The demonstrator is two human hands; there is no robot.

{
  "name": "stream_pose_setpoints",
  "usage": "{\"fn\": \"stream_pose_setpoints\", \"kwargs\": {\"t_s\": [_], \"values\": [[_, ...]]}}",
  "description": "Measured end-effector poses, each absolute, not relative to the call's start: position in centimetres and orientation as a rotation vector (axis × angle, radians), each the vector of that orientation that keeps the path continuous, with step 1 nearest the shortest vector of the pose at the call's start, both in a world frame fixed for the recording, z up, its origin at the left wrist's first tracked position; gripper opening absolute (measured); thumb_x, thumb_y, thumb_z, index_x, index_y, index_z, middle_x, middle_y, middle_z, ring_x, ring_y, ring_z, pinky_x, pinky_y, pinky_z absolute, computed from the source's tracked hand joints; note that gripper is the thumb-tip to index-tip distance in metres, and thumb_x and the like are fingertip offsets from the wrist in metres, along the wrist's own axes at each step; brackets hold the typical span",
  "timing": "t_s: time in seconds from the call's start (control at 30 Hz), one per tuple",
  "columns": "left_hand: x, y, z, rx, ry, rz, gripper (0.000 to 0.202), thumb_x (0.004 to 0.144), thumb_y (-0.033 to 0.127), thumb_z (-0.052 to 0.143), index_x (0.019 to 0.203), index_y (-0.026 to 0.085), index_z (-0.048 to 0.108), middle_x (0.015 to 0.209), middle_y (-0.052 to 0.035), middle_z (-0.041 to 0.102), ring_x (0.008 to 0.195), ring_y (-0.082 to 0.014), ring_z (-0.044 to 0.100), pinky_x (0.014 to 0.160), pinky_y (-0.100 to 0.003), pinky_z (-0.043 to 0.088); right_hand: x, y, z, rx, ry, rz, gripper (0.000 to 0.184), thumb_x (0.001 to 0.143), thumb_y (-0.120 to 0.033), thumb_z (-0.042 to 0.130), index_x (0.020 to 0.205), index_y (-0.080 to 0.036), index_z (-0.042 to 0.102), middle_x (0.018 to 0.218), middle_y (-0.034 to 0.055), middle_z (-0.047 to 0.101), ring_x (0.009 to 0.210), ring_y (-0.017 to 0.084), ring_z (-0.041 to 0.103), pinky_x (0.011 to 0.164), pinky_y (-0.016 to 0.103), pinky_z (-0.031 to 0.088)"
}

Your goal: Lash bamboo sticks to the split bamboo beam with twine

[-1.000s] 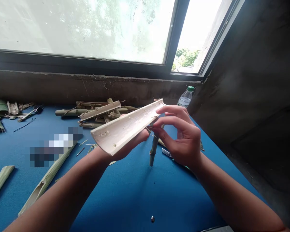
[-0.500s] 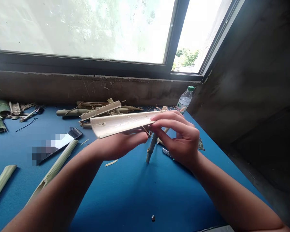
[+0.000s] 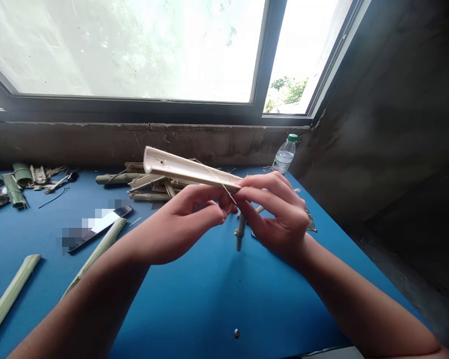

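Observation:
A split bamboo piece (image 3: 194,172), pale and hollow inside with a small hole near its left end, is raised above the table and tilted, left end higher. My right hand (image 3: 275,207) is closed on its right end, fingertips on the edge. Just below it my left hand (image 3: 187,222) has its fingers curled, thumb towards the right fingertips; what they grip is hidden. A thin strand (image 3: 224,187) crosses the piece down to the fingertips. Under the hands a narrow bamboo stick (image 3: 240,233) points down; its upper part is hidden.
Bamboo pieces (image 3: 149,184) are heaped at the back of the blue table (image 3: 194,304). A phone (image 3: 101,227) and split bamboo lengths (image 3: 13,294) lie left. A water bottle (image 3: 285,155) stands at the back right. A small shiny object (image 3: 237,333) lies in front.
The split bamboo piece has swung so that its left end is higher. My left hand has turned, showing more of its curled fingers. The lower stick hangs more upright.

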State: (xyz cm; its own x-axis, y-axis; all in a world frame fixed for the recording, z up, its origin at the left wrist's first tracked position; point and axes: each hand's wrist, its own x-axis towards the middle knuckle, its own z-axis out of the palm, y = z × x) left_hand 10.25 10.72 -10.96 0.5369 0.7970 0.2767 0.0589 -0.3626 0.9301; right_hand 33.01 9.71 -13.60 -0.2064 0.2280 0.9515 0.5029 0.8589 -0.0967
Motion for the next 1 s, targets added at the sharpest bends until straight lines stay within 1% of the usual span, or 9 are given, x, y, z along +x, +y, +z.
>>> {"fn": "stream_pose_setpoints", "kwargs": {"t_s": [0.13,0.23,0.33,0.47,0.57,0.67,0.83,0.93,1.0], "values": [[11.0,8.6,-9.6,1.985,0.632,0.924,0.028,0.107,0.027,0.065,0.128,0.042,0.075,0.116,0.0052,0.076,0.106,-0.0139,0.072,0.095,-0.021,0.062,32.6,8.5,-12.9,-0.563,-1.706,-0.210,0.023,0.094,-0.003,0.077,0.111,-0.019,0.079,0.109,0.0112,0.080,0.096,0.024,0.074,0.084,0.043,0.062],[11.8,6.7,-8.1,2.194,0.588,0.903,0.033,0.108,0.020,0.061,0.136,0.038,0.067,0.123,0.0019,0.071,0.111,-0.0144,0.068,0.096,-0.024,0.061,32.5,6.7,-11.6,-0.547,-1.612,-0.050,0.027,0.094,-0.002,0.075,0.113,-0.020,0.080,0.111,0.0090,0.078,0.099,0.023,0.074,0.086,0.043,0.063],[12.3,5.1,-6.4,2.328,0.613,0.930,0.034,0.105,0.018,0.065,0.137,0.030,0.062,0.129,-0.0024,0.069,0.115,-0.0170,0.066,0.098,-0.029,0.059,32.4,4.7,-9.6,-0.542,-1.461,0.185,0.024,0.095,-0.004,0.076,0.108,-0.022,0.083,0.109,0.0050,0.076,0.098,0.020,0.073,0.084,0.037,0.065],[12.5,3.9,-4.5,2.414,0.715,1.051,0.018,0.104,0.024,0.066,0.123,0.023,0.065,0.119,-0.0048,0.074,0.103,-0.0182,0.071,0.087,-0.032,0.060,32.1,3.8,-6.9,-0.574,-1.292,0.750,0.007,0.099,-0.023,0.081,0.105,-0.025,0.084,0.097,0.0012,0.078,0.085,0.016,0.074,0.072,0.029,0.064],[12.0,4.2,-4.6,2.326,0.854,1.147,0.014,0.106,0.033,0.065,0.116,0.024,0.069,0.100,-0.0036,0.077,0.087,-0.0193,0.074,0.074,-0.032,0.059,31.6,4.8,-6.9,-0.636,-1.231,1.225,0.023,0.090,-0.039,0.090,0.105,-0.023,0.083,0.089,0.0015,0.080,0.075,0.017,0.073,0.065,0.028,0.063],[11.1,5.8,-7.2,2.126,0.973,0.983,0.023,0.106,0.044,0.065,0.114,0.023,0.069,0.085,-0.0034,0.077,0.071,-0.0184,0.070,0.058,-0.028,0.052,30.7,6.3,-9.7,-0.749,-1.180,1.468,0.032,0.080,-0.041,0.096,0.098,-0.018,0.083,0.085,0.0042,0.080,0.073,0.019,0.075,0.066,0.030,0.063],[10.0,9.5,-15.2,1.980,1.013,0.861,0.023,0.105,0.043,0.064,0.110,0.021,0.066,0.077,-0.0027,0.074,0.068,-0.0170,0.065,0.058,-0.026,0.048,28.7,8.7,-17.4,-0.962,-1.102,1.476,0.021,0.100,-0.036,0.078,0.101,-0.016,0.078,0.084,0.0039,0.078,0.075,0.019,0.076,0.075,0.034,0.065],[9.7,11.8,-19.2,1.920,1.016,0.892,0.021,0.106,0.040,0.065,0.108,0.018,0.066,0.072,0.0001,0.068,0.065,-0.0143,0.061,0.059,-0.025,0.049,27.7,10.4,-20.9,-1.085,-1.132,1.434,0.029,0.106,-0.038,0.072,0.123,-0.015,0.072,0.117,0.0084,0.076,0.098,0.022,0.076,0.087,0.041,0.066],[9.6,13.1,-21.2,1.877,1.012,0.923,0.023,0.106,0.039,0.067,0.106,0.016,0.068,0.080,-0.0003,0.068,0.068,-0.0129,0.062,0.062,-0.025,0.053,27.3,11.6,-22.6,-1.149,-1.167,1.387,0.036,0.107,-0.038,0.071,0.135,-0.017,0.068,0.133,0.0111,0.070,0.112,0.025,0.073,0.095,0.046,0.065]]}}
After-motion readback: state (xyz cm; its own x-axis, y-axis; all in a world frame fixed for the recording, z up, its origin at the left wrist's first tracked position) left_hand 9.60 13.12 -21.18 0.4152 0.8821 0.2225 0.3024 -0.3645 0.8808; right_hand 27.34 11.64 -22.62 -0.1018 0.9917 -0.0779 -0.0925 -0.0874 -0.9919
